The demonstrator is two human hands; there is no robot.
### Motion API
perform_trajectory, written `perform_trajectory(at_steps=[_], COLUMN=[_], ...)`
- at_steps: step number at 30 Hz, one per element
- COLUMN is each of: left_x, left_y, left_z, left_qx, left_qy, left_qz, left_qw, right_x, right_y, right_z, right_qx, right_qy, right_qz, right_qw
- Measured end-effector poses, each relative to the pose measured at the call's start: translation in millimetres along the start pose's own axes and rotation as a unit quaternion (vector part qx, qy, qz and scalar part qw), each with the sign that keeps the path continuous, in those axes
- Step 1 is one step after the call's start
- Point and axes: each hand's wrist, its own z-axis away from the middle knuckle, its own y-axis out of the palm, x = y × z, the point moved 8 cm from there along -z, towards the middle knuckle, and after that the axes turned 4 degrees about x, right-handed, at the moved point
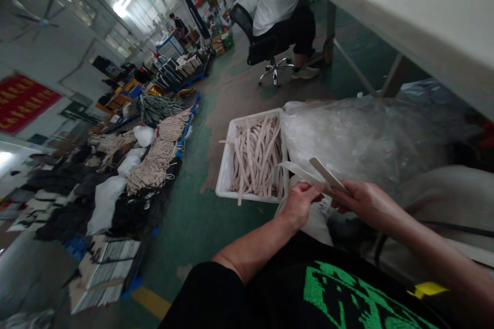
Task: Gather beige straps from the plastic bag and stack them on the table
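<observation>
My left hand (301, 202) is closed, thumb and fingers pinching a pale beige fabric strip (297, 169). From there the strip runs back toward the white plastic bin (223, 177). My right hand (357, 198) is closed beside it, close to the left fingertips. A stiffer-looking flat end of strip (324, 170) sticks up from between the right fingers. Whether both pieces belong to one strip I cannot tell. Many similar beige strips (254, 157) lie tangled in the bin, a few hanging over its rim.
Clear plastic bags (347, 139) fill the floor right of the bin, below a pale table (405, 5). A person (276, 5) sits on a black office chair (245, 23) ahead. Pallets on the left carry bundles of beige cords (150, 164), dark cloth and stacked boards (110, 267).
</observation>
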Motion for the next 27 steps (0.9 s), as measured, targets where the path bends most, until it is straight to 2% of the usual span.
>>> perform_trajectory(at_steps=[3, 6, 11, 15, 17, 20, 25, 27], left_x=[7, 2, -5, -19, -21, -14, -11, -8], left_y=[8.8, 3.4, -11.1, -18.8, -17.9, -10.4, -9.0, -9.0], left_z=[6, 6, 1, -2, -2, 1, 2, 1], left_qx=[0.014, -0.001, -0.03, -0.057, -0.053, -0.021, -0.023, -0.023], left_qy=[0.002, -0.009, -0.083, -0.046, -0.043, -0.088, -0.126, -0.138], left_qz=[-0.015, 0.0, 0.093, 0.091, 0.085, 0.112, 0.164, 0.152], left_qw=[1.0, 1.0, 0.992, 0.993, 0.994, 0.99, 0.978, 0.978], right_x=[-1, -4, -4, -3, -6, -5, 33, 46], right_y=[9, 6, -25, -22, -23, -29, -29, -24], right_z=[-2, 4, 16, 14, 13, 12, 18, 21], right_qx=[0.021, 0.031, -0.064, -0.044, -0.064, -0.1, -0.099, -0.096], right_qy=[0.024, 0.044, 0.069, 0.087, 0.083, 0.034, -0.171, -0.226], right_qz=[-0.065, -0.101, -0.193, -0.165, -0.138, -0.137, -0.073, -0.03], right_qw=[0.997, 0.993, 0.977, 0.981, 0.985, 0.985, 0.978, 0.969])
